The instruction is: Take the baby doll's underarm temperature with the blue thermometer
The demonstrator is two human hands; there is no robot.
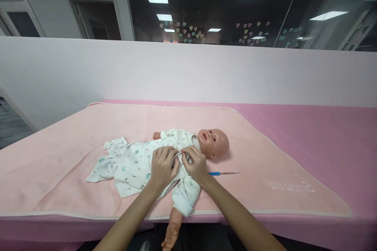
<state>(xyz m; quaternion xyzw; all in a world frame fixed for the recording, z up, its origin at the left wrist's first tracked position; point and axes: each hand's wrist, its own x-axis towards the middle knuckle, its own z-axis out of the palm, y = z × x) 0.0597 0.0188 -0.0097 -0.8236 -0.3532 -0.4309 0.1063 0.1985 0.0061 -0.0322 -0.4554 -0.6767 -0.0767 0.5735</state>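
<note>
A baby doll (pixel 214 143) lies on its back, its head toward the right, dressed in a white printed baby outfit (pixel 135 164). My left hand (pixel 165 162) rests on the doll's chest, fingers curled and pinching the edge of the outfit. Close beside it, my right hand (pixel 194 161) pinches the same front edge near the doll's neck. The fingertips of both hands nearly meet there; whether a tie or fastener lies between them I cannot make out. One doll arm (pixel 173 227) hangs past the table's front edge.
A peach blanket (pixel 265 157) covers much of the pink table (pixel 338 137). Just right of my right hand lies a thin blue-handled stick (pixel 216 173) with a pale tip. Behind the table runs a low white wall (pixel 188 72), with dark glass (pixel 224 4) above it.
</note>
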